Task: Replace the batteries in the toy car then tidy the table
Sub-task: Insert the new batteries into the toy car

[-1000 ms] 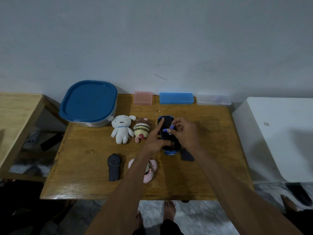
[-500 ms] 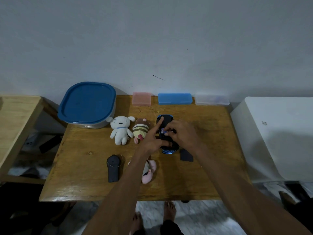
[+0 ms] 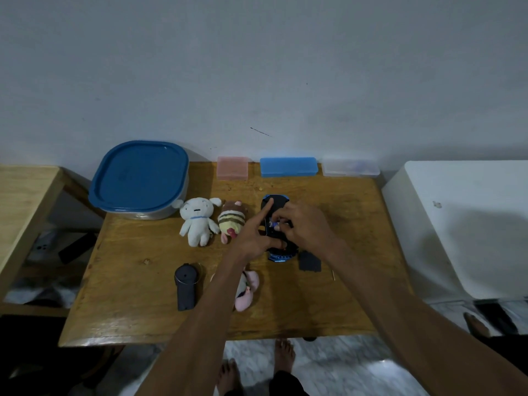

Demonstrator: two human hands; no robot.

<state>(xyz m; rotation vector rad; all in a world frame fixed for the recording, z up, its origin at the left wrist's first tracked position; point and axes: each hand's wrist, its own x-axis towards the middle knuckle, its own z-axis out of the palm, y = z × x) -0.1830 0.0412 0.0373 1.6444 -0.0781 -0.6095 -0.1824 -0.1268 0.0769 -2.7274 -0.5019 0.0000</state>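
Wooden tabletop (image 3: 137,281): carries upturned car (image 3: 278,254).
Left hand (image 3: 253,238): steadies car, index finger straight.
Right hand (image 3: 304,228): pinches battery (image 3: 273,224) over car.

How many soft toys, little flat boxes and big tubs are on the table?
Soft toys: 3, white, striped, pink.
Little flat boxes: 3, pink, blue, clear.
Big tubs: 1, blue-lidded.
Total: 7.

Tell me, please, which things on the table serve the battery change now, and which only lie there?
In use: toy car, battery, battery cover, left hand, right hand.
Lying about: remote, white plush, striped plush, pink plush, blue-lidded container.
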